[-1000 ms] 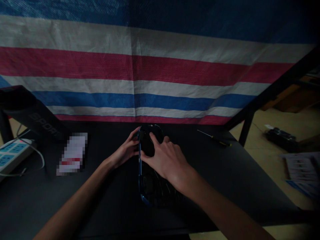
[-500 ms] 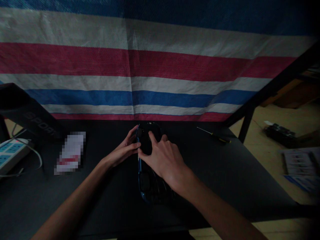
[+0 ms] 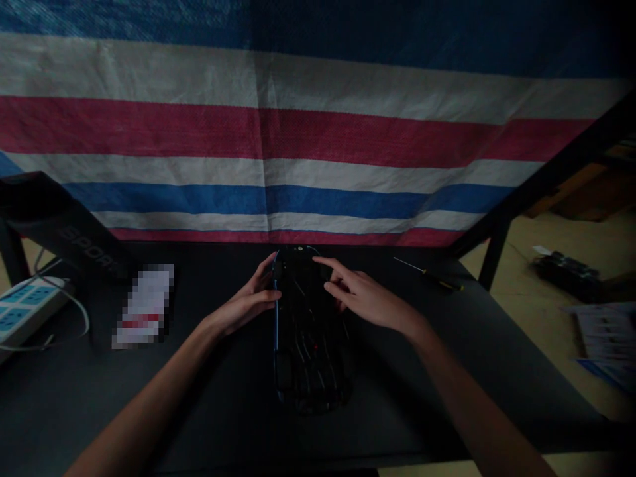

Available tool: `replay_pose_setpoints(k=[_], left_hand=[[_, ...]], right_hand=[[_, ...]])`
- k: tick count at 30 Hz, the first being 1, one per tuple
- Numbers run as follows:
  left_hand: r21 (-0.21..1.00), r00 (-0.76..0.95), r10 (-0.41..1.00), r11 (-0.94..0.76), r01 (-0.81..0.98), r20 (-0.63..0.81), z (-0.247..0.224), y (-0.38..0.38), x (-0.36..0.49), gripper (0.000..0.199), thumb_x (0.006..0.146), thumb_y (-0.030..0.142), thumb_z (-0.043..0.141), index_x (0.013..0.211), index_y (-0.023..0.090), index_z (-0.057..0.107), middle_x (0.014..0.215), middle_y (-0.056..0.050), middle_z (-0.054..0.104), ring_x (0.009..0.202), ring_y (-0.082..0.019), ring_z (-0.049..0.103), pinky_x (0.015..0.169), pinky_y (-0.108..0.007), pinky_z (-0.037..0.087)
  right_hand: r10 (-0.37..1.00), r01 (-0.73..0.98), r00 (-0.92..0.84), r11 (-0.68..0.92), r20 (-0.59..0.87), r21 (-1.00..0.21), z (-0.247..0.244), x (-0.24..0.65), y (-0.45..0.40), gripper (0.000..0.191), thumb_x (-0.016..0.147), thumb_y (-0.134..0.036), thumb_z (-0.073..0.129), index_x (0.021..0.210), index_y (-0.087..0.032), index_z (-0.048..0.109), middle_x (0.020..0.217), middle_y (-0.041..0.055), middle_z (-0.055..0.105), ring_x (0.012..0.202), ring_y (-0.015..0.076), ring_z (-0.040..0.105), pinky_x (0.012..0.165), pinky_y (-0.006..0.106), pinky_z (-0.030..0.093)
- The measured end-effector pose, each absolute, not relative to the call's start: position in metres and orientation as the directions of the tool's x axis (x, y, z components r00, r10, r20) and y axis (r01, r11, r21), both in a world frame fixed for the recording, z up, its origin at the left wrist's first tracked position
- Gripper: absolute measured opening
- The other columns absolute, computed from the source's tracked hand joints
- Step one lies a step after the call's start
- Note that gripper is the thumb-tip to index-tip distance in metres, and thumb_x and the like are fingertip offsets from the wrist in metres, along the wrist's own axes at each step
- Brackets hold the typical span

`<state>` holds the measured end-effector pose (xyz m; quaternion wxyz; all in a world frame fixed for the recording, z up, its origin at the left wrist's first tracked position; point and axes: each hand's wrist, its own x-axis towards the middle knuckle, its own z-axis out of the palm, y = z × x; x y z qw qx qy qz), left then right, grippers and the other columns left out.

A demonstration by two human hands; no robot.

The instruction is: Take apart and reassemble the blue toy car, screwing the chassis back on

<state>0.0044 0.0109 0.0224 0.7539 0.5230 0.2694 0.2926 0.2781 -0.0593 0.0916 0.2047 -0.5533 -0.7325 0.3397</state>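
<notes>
A dark toy car point(image 3: 311, 331) with blue edges lies underside up on the black table point(image 3: 218, 397), its length running away from me. Thumb and fingers of my left hand point(image 3: 246, 301) grip its left side near the far end. At the far right side, my right hand point(image 3: 358, 291) touches the car around a wheel, index finger extended and thumb bent against the edge. A small red spot shows on the underside. To the right lies a screwdriver point(image 3: 430, 275) with a black and yellow handle.
At the left are a white power strip point(image 3: 32, 305) with cables, a dark bag marked SPORT point(image 3: 84, 238) and a blurred pale packet point(image 3: 146, 305). A striped sheet point(image 3: 318, 139) hangs behind the table. Papers point(image 3: 606, 338) lie on the floor at right.
My right hand has moved from over the car's underside to its right side, uncovering the underside. My left hand stays at the left edge. The view has shifted slightly.
</notes>
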Motion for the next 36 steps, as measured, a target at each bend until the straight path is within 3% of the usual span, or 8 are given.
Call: replay_pose_setpoints(k=[5, 11, 14, 17, 23, 30, 36], left_hand=[[0.95, 0.694, 0.712, 0.278, -0.142, -0.105, 0.024, 0.012, 0.005, 0.091, 0.088, 0.02, 0.071, 0.161, 0.048, 0.026, 0.173, -0.002, 0.026, 0.15, -0.031, 0.04, 0.116, -0.046, 0.042], [0.952, 0.692, 0.716, 0.268, -0.148, -0.094, 0.021, 0.014, 0.005, 0.089, 0.088, 0.017, 0.069, 0.161, 0.047, 0.028, 0.17, -0.003, 0.031, 0.146, -0.033, 0.044, 0.116, -0.049, 0.042], [0.952, 0.679, 0.726, 0.273, -0.141, -0.108, 0.019, 0.016, 0.005, 0.09, 0.087, 0.017, 0.069, 0.161, 0.047, 0.028, 0.167, -0.003, 0.035, 0.144, -0.033, 0.045, 0.116, -0.05, 0.042], [0.95, 0.674, 0.73, 0.277, -0.142, -0.112, 0.02, 0.017, 0.005, 0.09, 0.086, 0.017, 0.068, 0.161, 0.046, 0.029, 0.167, -0.003, 0.036, 0.142, -0.034, 0.046, 0.114, -0.05, 0.043], [0.951, 0.683, 0.722, 0.276, -0.139, -0.11, 0.023, 0.017, 0.006, 0.088, 0.087, 0.017, 0.067, 0.16, 0.048, 0.029, 0.166, -0.003, 0.037, 0.139, -0.034, 0.049, 0.112, -0.052, 0.045], [0.95, 0.685, 0.72, 0.278, -0.143, -0.108, 0.021, 0.016, 0.006, 0.088, 0.088, 0.017, 0.065, 0.161, 0.048, 0.027, 0.166, -0.003, 0.036, 0.136, -0.032, 0.052, 0.111, -0.049, 0.047], [0.955, 0.681, 0.726, 0.262, -0.142, -0.098, 0.021, 0.016, 0.007, 0.088, 0.087, 0.017, 0.065, 0.161, 0.047, 0.028, 0.165, -0.004, 0.038, 0.137, -0.032, 0.051, 0.112, -0.05, 0.046]], right_hand=[[0.956, 0.459, -0.29, 0.112, -0.029, -0.881, 0.061, 0.286, -0.057, 0.063, 0.102, -0.039, 0.052, 0.16, -0.029, 0.03, 0.092, -0.0037, 0.056, 0.08, 0.0129, 0.063, 0.076, 0.028, 0.055], [0.981, 0.405, -0.196, 0.089, 0.009, -0.91, 0.051, 0.292, -0.058, 0.048, 0.1, -0.041, 0.055, 0.143, -0.023, 0.046, 0.09, -0.002, 0.06, 0.082, 0.0153, 0.065, 0.08, 0.033, 0.058], [0.987, 0.489, -0.159, 0.088, 0.01, -0.868, 0.053, 0.307, -0.06, 0.028, 0.1, -0.041, 0.054, 0.118, -0.021, 0.062, 0.091, 0.0006, 0.064, 0.081, 0.0154, 0.065, 0.077, 0.032, 0.058], [0.973, 0.585, -0.228, 0.16, 0.028, -0.795, 0.057, 0.321, -0.065, 0.021, 0.097, -0.038, 0.06, 0.101, -0.02, 0.07, 0.088, 0.0007, 0.066, 0.081, 0.0149, 0.062, 0.075, 0.029, 0.052], [0.891, 0.641, -0.446, 0.252, -0.085, -0.725, 0.057, 0.325, -0.074, 0.018, 0.094, -0.034, 0.066, 0.097, -0.021, 0.077, 0.085, -0.0014, 0.064, 0.073, 0.0124, 0.058, 0.069, 0.026, 0.045], [0.872, 0.741, -0.477, 0.335, -0.106, -0.582, 0.056, 0.319, -0.078, 0.007, 0.089, -0.023, 0.07, 0.092, -0.024, 0.077, 0.084, -0.0041, 0.064, 0.073, 0.0114, 0.059, 0.066, 0.025, 0.04], [0.852, 0.751, -0.518, 0.416, -0.068, -0.512, 0.048, 0.316, -0.077, 0.013, 0.088, -0.012, 0.073, 0.087, -0.025, 0.075, 0.086, -0.0034, 0.067, 0.083, 0.0136, 0.06, 0.069, 0.027, 0.038]])
